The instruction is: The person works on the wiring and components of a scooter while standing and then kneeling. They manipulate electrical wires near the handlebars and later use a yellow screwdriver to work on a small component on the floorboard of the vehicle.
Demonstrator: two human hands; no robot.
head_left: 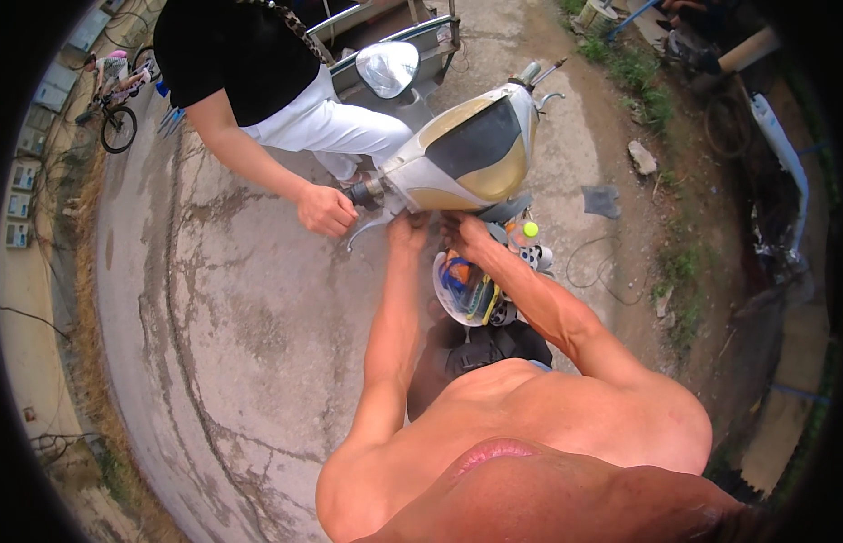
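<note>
The handlebar head of a scooter (507, 185), with silver and gold panels around a dark centre, stands in front of me. Both my arms reach up to its lower near edge. My left hand (406, 233) is under the panel by the left grip, its fingers mostly hidden. Close beside it, my right hand (464, 235) also reaches under the panel, with its fingertips out of sight. Whether either one holds anything does not show. At the left, another person's closed hand (326, 211) is at the end of the handlebar grip (364, 190), above a brake lever (369, 226).
A white tub (442, 303) of tools sits below my right forearm. Near it is a bottle with a yellow-green cap (530, 229). A mirror (387, 69) rises from the scooter. The other person, in white trousers (335, 122), stands beside a metal cart (431, 41). A stone (641, 157) lies right.
</note>
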